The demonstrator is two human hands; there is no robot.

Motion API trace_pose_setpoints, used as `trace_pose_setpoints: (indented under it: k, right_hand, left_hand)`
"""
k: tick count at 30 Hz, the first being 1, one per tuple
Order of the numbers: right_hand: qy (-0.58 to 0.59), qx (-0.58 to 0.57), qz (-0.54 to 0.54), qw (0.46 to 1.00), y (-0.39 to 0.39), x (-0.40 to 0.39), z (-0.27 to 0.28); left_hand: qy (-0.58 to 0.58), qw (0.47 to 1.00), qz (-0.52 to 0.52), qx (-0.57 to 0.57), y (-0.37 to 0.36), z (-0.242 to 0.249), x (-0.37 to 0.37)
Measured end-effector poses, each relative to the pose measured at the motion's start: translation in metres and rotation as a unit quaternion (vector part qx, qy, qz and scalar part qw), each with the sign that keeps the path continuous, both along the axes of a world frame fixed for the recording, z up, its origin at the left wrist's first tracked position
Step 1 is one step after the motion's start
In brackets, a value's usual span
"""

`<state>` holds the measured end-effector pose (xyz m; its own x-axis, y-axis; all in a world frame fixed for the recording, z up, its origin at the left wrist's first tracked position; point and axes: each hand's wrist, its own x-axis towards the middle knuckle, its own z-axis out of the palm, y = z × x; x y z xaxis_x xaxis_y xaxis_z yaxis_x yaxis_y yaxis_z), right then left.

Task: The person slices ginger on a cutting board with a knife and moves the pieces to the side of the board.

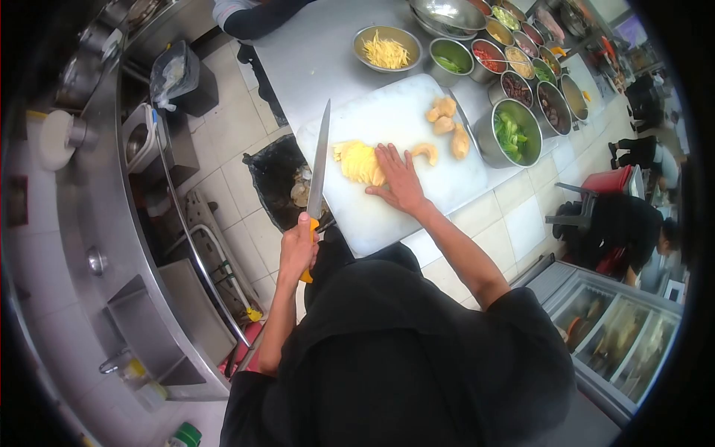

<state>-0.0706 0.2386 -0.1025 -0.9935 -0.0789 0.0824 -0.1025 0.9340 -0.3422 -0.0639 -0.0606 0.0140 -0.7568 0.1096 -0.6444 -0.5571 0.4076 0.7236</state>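
My left hand [298, 252] is wrapped around the yellow handle of a long kitchen knife [322, 164], its blade pointing away from me at the left edge of the white cutting board [350, 223]. My right hand [402, 180] lies palm down, fingers spread, its fingertips touching a fanned row of thin yellow ginger slices [356, 161]. Just right of those fingers sits a small curved ginger piece [426, 154]. Several peeled ginger chunks [441, 113] rest farther up the board. Beyond the board, a metal bowl [363, 64] holds thin ginger strips [386, 52].
Metal containers of chopped greens [511, 134], red pieces [488, 56] and other ingredients crowd the table's right side. A black-lined bin [279, 175] stands below the board's left edge. Another person's dark sleeve [261, 21] reaches the far table edge. A steel counter [141, 261] runs along the left.
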Motion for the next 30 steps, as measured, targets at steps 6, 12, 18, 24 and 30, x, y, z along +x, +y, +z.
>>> trace_pose_setpoints:
  k: [6, 12, 18, 24, 30]
  right_hand:
    - [-0.028, -0.057, -0.016, 0.998, -0.009, -0.004, 0.029]
    - [0.059, -0.144, -0.062, 0.986, -0.045, -0.033, 0.028]
    - [0.056, -0.232, -0.073, 0.968, -0.051, -0.032, 0.011]
    - [0.132, -0.118, -0.064, 0.982, -0.064, -0.037, 0.029]
    - [0.043, 0.013, 0.015, 0.999, -0.056, -0.053, 0.009]
  left_hand:
    - [-0.006, 1.000, 0.006, 0.013, -0.025, -0.007, 0.005]
    - [-0.002, 1.000, 0.005, 0.015, -0.041, -0.011, 0.007]
    - [-0.009, 0.999, 0.031, 0.036, -0.061, -0.022, 0.010]
    - [-0.005, 0.998, 0.039, 0.041, -0.076, -0.024, 0.005]
    - [0.002, 0.999, 0.032, 0.035, -0.082, -0.029, 0.006]
